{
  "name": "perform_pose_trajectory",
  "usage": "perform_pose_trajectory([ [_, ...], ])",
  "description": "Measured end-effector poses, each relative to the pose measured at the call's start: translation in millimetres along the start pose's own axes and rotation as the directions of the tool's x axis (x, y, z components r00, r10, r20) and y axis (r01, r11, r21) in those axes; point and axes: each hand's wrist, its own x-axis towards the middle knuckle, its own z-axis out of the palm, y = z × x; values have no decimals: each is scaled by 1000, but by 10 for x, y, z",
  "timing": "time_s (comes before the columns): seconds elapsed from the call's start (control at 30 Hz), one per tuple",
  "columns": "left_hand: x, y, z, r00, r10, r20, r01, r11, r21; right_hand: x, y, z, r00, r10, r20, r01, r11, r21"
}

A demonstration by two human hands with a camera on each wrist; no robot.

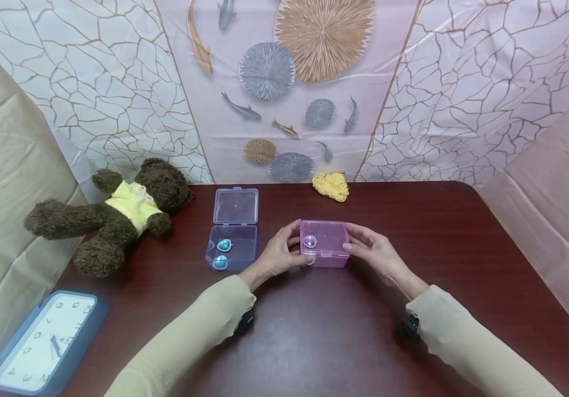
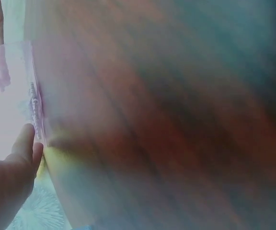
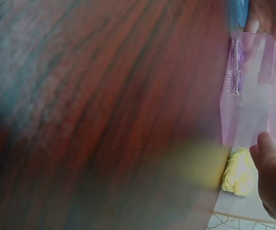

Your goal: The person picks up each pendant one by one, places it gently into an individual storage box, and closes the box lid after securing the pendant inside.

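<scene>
Between my two hands a small translucent pink plastic box (image 1: pixel 331 234) with its lid down sits on the table. Its left side is gripped by my left hand (image 1: pixel 277 252), thumb at the front and fingers behind. On the right side my right hand (image 1: pixel 376 252) grips it the same way. Through the plastic show two purple gem pieces with beaded rims, the upper purple gem (image 1: pixel 309 241) near the left end. In the right wrist view the pink box (image 3: pixel 253 112) lies between both hands; the left wrist view shows the box (image 2: pixel 8 96) overexposed.
Left of my left hand stands an open blue plastic box (image 1: pixel 245 238) with two blue gems (image 1: pixel 224 245) in it. Yellow yarn (image 1: pixel 331 186) lies at the table's back edge. A brown teddy bear (image 1: pixel 133 207) and a blue clock (image 1: pixel 48 342) are at the left.
</scene>
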Motion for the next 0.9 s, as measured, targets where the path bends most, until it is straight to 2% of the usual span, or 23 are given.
perform_pose_trajectory([
  [0.1,-8,5,-8,1000,5,14,-5,1000,23,-4,13,-12,1000,-5,20,5,1000,-1],
  [0.33,-17,17,-23,998,57,5,-57,984,166,-2,29,-62,994,-52,94,57,997,-48],
  [0.5,-15,34,-30,999,48,5,-48,984,171,5,13,-108,985,-77,154,96,988,-119],
  [0.63,-8,46,-30,999,43,8,-44,983,176,14,2,-131,982,-73,174,97,986,-136],
  [0.9,-16,67,-12,999,33,8,-34,994,108,37,29,-156,975,-92,204,132,972,-194],
])
